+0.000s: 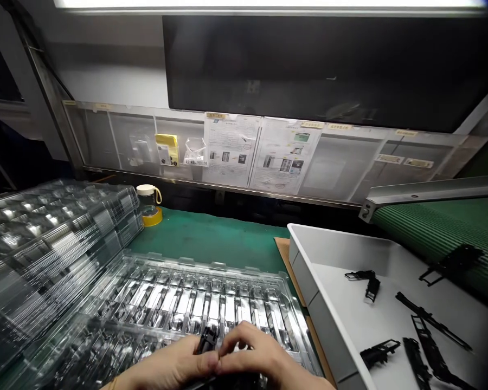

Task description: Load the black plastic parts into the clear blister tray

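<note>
Both hands meet at the desk's near edge over a clear ribbed blister tray point(195, 298). Left hand point(171, 368) and right hand point(260, 360) pinch one small black plastic part point(207, 340) between fingertips, fingers closed narrow around it. Green mat point(211, 238) lies open behind the tray. Stack of clear trays point(44, 244) fills the left edge. White bin point(337, 254) at the right edge holds about six black, thin, skeletal parts point(427, 346). One lidded jar point(147, 199) sits on a yellow tape roll point(153, 218).
</note>
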Tool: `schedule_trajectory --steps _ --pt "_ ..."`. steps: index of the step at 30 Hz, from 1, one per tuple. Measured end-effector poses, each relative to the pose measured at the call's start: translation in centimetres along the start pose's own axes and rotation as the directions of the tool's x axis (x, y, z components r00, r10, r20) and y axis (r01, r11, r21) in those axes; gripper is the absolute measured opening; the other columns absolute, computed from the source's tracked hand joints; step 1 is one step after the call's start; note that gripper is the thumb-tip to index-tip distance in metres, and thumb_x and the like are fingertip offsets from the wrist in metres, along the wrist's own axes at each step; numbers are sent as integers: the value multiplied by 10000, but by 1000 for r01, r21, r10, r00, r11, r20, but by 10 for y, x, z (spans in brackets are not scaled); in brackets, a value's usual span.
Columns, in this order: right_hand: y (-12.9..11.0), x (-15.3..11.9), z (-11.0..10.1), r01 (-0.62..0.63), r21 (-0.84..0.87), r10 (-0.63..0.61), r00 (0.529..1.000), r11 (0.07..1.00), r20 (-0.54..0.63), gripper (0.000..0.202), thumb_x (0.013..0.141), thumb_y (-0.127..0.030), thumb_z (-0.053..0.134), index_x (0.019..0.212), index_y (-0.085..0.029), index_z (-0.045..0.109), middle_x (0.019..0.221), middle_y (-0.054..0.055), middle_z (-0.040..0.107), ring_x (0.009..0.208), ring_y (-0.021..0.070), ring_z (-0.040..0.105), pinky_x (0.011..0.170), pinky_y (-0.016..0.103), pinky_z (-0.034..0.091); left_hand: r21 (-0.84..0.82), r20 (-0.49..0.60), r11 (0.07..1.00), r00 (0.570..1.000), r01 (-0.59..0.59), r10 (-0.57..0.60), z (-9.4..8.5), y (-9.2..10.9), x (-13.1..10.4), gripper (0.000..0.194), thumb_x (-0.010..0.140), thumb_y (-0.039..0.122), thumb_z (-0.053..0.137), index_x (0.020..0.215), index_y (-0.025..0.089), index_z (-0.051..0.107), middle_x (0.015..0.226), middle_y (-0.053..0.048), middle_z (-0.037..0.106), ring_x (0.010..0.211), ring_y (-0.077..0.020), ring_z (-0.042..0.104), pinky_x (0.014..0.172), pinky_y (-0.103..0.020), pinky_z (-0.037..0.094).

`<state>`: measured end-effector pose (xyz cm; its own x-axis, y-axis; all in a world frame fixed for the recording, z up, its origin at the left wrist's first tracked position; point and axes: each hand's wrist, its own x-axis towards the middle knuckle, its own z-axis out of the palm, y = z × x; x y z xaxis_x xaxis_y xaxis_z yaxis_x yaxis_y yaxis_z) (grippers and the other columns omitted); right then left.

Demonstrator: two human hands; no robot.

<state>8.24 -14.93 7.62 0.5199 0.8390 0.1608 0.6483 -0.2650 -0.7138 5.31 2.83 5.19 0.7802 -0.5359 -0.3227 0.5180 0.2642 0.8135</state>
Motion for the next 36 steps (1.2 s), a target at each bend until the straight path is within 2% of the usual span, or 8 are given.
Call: schedule_trajectory --steps 4,7,9,11,19,27,32,36 --pt "3 -4 -5 -32 141 69 960 989 -271 256 675 -197 506 919 -270 529 1122 43 397 1034 202 357 846 333 302 -94 35 995 999 31 -27 0 -6 4 282 545 210 663 775 124 524 730 -51 569 655 -146 526 585 -228 377" --pt "10 -6 -10 -208 321 352 791 924 -501 118 733 -281 423 830 -235 473 915 35 493 865 183 450 763 316 352 -147 -132 989 991 8 -28 6 -5 1 328 571 247 634 840 125 491 881 -95 567 644 -173 561 569 -253 400" --pt "14 -4 -12 -339 445 534 719 829 -446 140 729 -332 418 828 -233 423 724 -8 478 668 144 461 635 276 379 -173 -235 985 972 -14 -27 13 -3 -2 336 606 270 606 867 125 453 926 -118 556 722 -203 561 588 -276 423" --pt "14 -2 -11 -424 546 629 731 723 -265 226 701 -342 452 889 -234 386 656 -35 431 576 115 429 564 252 376 -191 -297 981 954 -32 -27 19 -1 -5 346 629 272 587 889 126 412 948 -137 548 799 -225 541 612 -308 441" --pt "18 4 15 -357 833 625 780 422 18 223 683 -316 433 838 -164 485 671 4 482 635 127 481 607 272 374 -190 -345 973 937 -129 57 17 -8 -1 239 682 240 521 864 126 417 1031 -167 475 950 -267 445 584 -357 454" --pt "16 5 18 -282 748 520 848 601 -99 215 629 -341 568 672 -165 454 633 -22 503 599 105 465 567 215 358 -95 -322 986 942 -137 99 21 -13 4 363 618 295 596 898 110 457 960 -151 515 918 -275 455 611 -354 435" --pt "10 1 19 -179 414 309 911 892 -272 172 681 -330 507 772 -184 518 703 8 468 678 140 433 641 263 362 256 -291 930 896 -265 335 21 -13 1 339 613 349 594 867 137 518 847 -71 570 824 -212 495 769 -327 366" --pt "9 -4 19 -17 184 81 934 983 -347 125 697 -307 487 685 -185 510 649 4 414 615 127 404 549 244 338 482 -70 741 823 -467 564 24 -8 -4 136 690 249 509 807 202 559 838 -27 539 801 -168 485 747 -272 367"
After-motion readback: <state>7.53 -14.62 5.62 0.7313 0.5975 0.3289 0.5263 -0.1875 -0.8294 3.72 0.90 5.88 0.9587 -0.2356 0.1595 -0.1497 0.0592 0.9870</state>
